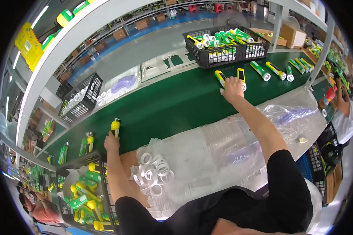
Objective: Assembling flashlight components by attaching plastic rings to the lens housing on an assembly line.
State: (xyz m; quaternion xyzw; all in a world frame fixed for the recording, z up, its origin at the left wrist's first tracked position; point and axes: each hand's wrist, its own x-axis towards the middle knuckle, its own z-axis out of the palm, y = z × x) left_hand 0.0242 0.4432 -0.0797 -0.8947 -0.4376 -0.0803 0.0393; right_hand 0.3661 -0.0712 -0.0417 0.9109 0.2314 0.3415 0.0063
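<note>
- The person's left hand [112,143] is closed around the lower part of a yellow torch [115,126], over the left stretch of the green belt [164,111]; the torch's lamp end points away from the person.
- The right hand [233,87] is palm down on the far side of the belt, with its fingers at 2 yellow-and-black torches, the left torch [219,76] and the right torch [241,73]; whether it grips either cannot be told.
- Just beyond those 2 lies a black basket [203,60] heaped with green, yellow and white torches.
- To the right of the right hand, more torches [275,70] lie spaced along the belt.
- Nearer the person, a loose pile of white rings [150,172] sits on clear plastic sheeting [200,156], between the 2 forearms.
- At the lower left, beside the left forearm, a dark crate [108,190] holds a jumble of yellow and green torches.
- Farther off on the left, a smaller black basket [91,95] contains white pieces.
</note>
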